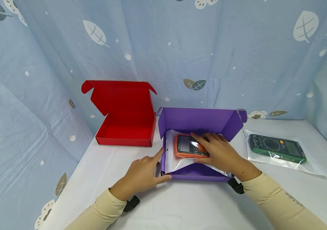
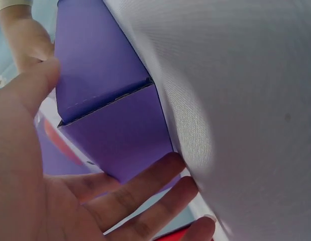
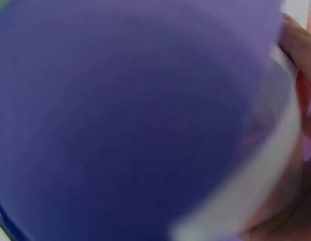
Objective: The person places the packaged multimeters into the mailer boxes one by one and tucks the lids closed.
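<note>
An orange multimeter (image 1: pixel 186 146), bagged in clear plastic (image 1: pixel 170 155), lies in the open purple box (image 1: pixel 196 117). My right hand (image 1: pixel 221 153) reaches over the right part of this meter and grips it through the bag, thumb on the near side and fingers on the far side. At the box's near left corner rests my left hand (image 1: pixel 141 174), its thumb against the front wall and its extended fingers along the left side. The left wrist view shows those fingers (image 2: pixel 140 196) touching the purple cardboard. Purple card and blurred plastic fill most of the right wrist view.
An open red box (image 1: pixel 124 127) with its lid raised stands left of the purple one. To the right, a green multimeter (image 1: pixel 277 148) lies in its own clear bag on the white tablecloth (image 1: pixel 198 204). A blue patterned curtain (image 1: pixel 163 48) hangs behind.
</note>
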The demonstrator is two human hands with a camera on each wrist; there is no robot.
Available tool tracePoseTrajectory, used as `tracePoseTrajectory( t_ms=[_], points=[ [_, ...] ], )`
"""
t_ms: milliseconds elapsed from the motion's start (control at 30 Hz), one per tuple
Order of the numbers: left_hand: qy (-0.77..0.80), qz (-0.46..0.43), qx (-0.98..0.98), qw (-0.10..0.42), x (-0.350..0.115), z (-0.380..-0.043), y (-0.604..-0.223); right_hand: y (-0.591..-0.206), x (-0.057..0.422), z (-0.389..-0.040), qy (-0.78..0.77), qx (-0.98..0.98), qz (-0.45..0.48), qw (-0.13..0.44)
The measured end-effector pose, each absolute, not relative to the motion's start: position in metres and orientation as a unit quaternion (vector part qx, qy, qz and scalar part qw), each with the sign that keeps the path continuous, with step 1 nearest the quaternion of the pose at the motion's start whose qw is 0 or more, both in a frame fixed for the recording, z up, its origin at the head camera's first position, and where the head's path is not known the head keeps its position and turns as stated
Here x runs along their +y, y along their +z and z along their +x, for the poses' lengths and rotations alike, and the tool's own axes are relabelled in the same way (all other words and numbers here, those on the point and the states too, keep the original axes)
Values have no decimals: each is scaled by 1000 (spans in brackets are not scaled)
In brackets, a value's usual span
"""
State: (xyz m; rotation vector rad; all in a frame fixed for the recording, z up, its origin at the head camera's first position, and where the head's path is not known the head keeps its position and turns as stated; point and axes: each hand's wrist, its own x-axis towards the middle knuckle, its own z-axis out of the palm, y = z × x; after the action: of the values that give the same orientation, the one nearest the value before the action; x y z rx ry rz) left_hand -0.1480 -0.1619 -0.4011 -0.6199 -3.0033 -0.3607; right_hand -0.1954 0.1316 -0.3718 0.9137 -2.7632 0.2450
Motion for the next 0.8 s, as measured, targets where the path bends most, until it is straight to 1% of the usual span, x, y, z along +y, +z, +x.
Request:
tracePoseTrajectory(
  t_ms=[200, 800],
  points=[
    [-120, -201, -972, 27, -162, -149, -403, -379, 131, -197, 83, -936, 322, 118],
    [-115, -199, -973, 30, -161, -149, -402, -384, 131, -199, 97, -939, 311, 111]
  ],
)
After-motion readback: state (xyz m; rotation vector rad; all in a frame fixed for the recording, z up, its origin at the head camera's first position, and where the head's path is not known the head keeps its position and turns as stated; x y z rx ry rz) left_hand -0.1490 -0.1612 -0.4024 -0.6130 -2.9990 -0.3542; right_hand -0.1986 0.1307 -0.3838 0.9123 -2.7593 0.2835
